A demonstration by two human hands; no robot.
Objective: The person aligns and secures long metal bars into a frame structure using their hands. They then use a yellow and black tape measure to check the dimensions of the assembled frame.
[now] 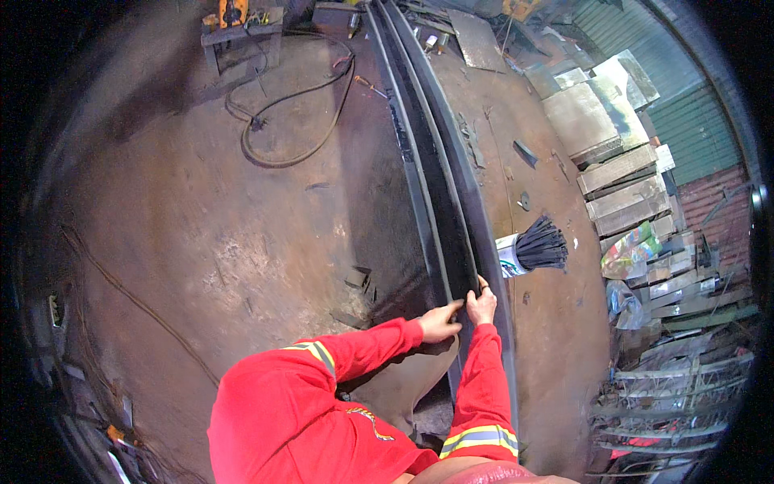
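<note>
A long dark steel beam point(439, 153) with raised lengthwise edges runs from the top of the view down to my body. My left hand point(441, 323) is at its left edge, fingers bent and pressed together toward the groove. Close beside it, my right hand point(481, 306) is closed over the beam's right part, with thumb and forefinger toward the groove. Whatever either hand pinches is too small or hidden to make out. Right of the beam, a white container point(508, 256) lies on its side with a bundle of dark thin rods point(542, 244) sticking out.
A looped cable point(282, 164) lies on the brown floor left of the beam, near a small metal stand point(242, 34). Metal scraps point(526, 153) are scattered on the right. Stacked boards point(625, 189) and a metal rack point(677, 403) line the right side.
</note>
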